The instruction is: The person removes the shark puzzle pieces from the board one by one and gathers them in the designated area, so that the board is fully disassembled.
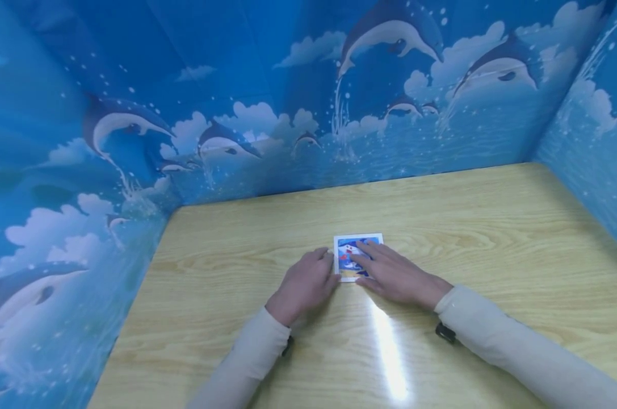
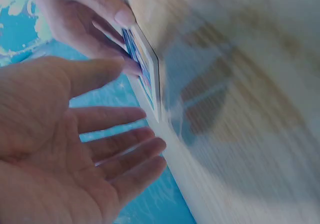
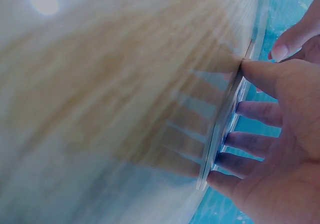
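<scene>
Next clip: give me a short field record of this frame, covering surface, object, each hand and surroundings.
surface: light wooden table
object: small picture card, white border, blue print, flat on the table
left hand: fingers straight, at the card's left edge
right hand: fingers straight, resting on top of the card
surroundings: blue dolphin-print panels on three sides
clothing: cream sleeves
</scene>
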The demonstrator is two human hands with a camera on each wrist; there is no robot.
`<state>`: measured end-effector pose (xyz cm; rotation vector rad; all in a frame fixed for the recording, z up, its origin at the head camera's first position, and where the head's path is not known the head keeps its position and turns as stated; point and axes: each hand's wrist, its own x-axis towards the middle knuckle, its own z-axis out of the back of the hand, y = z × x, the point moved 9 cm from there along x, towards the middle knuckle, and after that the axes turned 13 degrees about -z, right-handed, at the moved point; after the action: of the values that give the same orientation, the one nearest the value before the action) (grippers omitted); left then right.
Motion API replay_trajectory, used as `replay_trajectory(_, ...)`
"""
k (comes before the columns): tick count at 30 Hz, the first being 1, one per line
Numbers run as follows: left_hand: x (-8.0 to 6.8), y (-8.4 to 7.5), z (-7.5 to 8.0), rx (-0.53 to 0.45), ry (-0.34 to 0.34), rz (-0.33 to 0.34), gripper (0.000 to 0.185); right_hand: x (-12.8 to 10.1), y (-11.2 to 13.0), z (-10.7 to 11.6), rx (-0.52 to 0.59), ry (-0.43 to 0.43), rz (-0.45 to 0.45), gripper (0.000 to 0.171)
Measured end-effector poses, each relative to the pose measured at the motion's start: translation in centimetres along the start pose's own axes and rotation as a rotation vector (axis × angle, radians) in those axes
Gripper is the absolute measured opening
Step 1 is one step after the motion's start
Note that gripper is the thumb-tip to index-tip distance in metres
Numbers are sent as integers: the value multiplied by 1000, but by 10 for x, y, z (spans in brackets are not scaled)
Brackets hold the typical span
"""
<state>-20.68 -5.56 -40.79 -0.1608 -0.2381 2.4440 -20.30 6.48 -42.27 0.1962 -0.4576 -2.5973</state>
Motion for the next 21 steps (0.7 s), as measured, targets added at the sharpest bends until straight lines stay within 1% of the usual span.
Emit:
replay_trajectory(4,9,14,1,-44,-16,64,45,0,1,0,6,3,0,57)
replay_trajectory(10,22,27,-1,-117,-9,137,44,1,0,0,15,16,-10,58)
replay_trajectory(13,27,31,-1,-158,-26,147,43,2,0,-1,26,23,-13,58)
replay_trajectory(19,35,36,1,-206,-101,125,41,2,-1,-2,25,32,-19,58)
replay_trajectory(21,37,38,1,-225,-106,141,42,2,-1,-2,21,33,-22,58)
